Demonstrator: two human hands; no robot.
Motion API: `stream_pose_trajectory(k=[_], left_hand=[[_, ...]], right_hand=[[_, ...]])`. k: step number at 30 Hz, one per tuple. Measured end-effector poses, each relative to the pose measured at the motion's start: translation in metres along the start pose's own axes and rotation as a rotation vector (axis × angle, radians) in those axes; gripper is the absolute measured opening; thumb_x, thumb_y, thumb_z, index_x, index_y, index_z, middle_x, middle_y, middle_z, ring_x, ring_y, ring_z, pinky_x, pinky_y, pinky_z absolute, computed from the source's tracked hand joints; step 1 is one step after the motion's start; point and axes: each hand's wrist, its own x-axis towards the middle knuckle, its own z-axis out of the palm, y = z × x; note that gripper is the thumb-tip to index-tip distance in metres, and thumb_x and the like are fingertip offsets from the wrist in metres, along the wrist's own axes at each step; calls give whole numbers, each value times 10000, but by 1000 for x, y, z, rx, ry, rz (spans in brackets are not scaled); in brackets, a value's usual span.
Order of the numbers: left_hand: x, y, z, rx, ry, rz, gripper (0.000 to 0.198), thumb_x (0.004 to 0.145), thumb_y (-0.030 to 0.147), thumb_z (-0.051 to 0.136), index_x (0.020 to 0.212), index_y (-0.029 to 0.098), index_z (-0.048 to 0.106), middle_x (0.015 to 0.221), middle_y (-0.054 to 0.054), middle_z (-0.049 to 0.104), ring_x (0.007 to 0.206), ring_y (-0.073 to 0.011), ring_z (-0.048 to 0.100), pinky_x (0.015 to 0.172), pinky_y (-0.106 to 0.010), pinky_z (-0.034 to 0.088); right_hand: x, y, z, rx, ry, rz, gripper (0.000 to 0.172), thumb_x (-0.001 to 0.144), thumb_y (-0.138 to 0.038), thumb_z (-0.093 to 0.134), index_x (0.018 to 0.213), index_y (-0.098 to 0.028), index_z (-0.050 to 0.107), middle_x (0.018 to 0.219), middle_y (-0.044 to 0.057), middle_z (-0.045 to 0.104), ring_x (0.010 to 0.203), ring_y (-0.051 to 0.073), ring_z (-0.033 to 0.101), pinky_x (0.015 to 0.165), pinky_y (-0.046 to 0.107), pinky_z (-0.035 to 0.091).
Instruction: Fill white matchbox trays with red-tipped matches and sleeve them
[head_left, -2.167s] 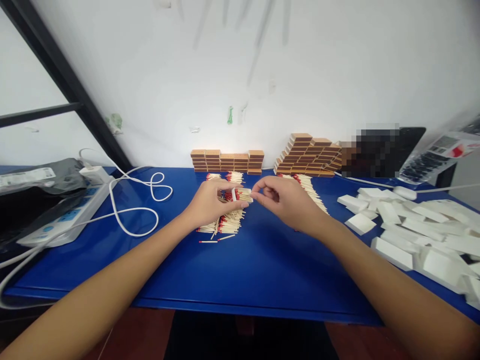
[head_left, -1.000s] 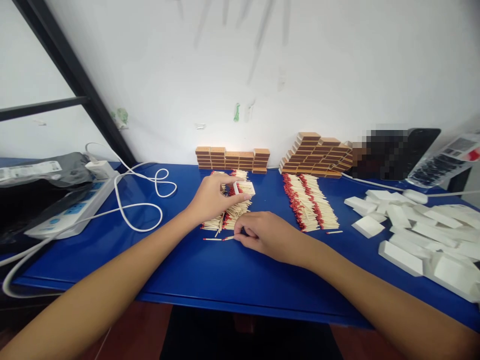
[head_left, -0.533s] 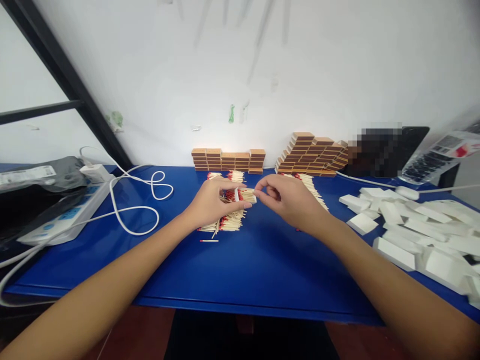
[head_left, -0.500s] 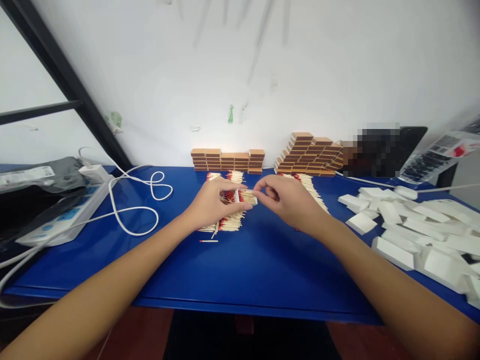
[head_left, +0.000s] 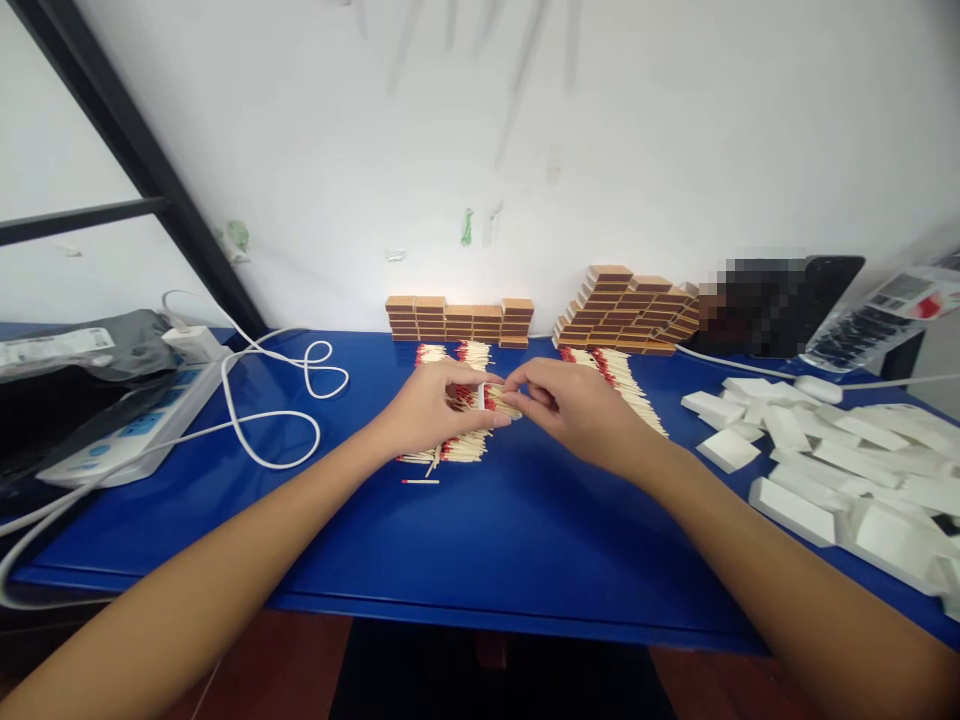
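A small white matchbox tray [head_left: 481, 396] filled with red-tipped matches sits between the thumb and fingers of my left hand [head_left: 427, 408], above a pile of matches [head_left: 463, 450]. At the tray's right end, my right hand [head_left: 581, 405] has its thumb and index finger closed around the matches there; the exact grip is partly hidden. One single match [head_left: 420, 482] lies apart in front of the pile. A second row of matches [head_left: 626, 390] lies behind and right of my right hand.
Matchboxes stand stacked along the wall in a low row [head_left: 459, 322] and a taller pile [head_left: 626, 310]. White trays [head_left: 847, 450] are heaped on the right of the blue table [head_left: 480, 560]. A power strip [head_left: 135, 430] and a white cable [head_left: 274, 465] lie on the left.
My right hand has moved slightly left, its fingertips now over the matches in the tray. My left hand still holds the tray in about the same place.
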Motion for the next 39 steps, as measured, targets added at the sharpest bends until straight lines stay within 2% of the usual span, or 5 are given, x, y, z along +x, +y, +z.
stream_pose_trajectory(k=[6,9,15,27,39], left_hand=[[0,2,-1,14,-39,-10,391,830,482,836,1136,240,829,916,-25,805,761,-179,660,662,-275,479],[1,-1,-2,80,61,-67,404,835,439,827,1172,216,817,935,-44,802,736,-175,645,628,-274,462],[3,-5,-5,197,213,-87,380,830,494,831,1106,232,836,833,-24,766,646,-139,557,617,-279,432],[2,-4,-4,188,215,-113,424,820,488,843,1161,237,818,874,-25,765,653,-135,556,643,-292,440],[2,-8,-5,246,210,-110,438,812,491,848,1157,222,818,849,-29,758,693,-158,596,651,-296,446]], right_hand=[[0,-9,-4,35,18,-22,147,1029,-300,579,991,-205,684,717,-20,533,632,137,445,630,271,328],[-3,-24,-2,101,64,-39,153,1031,-303,580,987,-209,692,657,-38,484,615,135,444,627,269,338],[-12,-41,22,108,-206,-161,134,1011,-196,588,943,-186,703,722,-15,581,658,130,500,675,267,364],[-12,-47,28,121,-405,-2,89,986,-161,604,902,-185,625,819,-8,606,681,121,485,651,264,320],[-7,-35,12,139,-352,14,118,966,-122,596,870,-183,627,736,-34,556,651,110,455,655,253,326]])
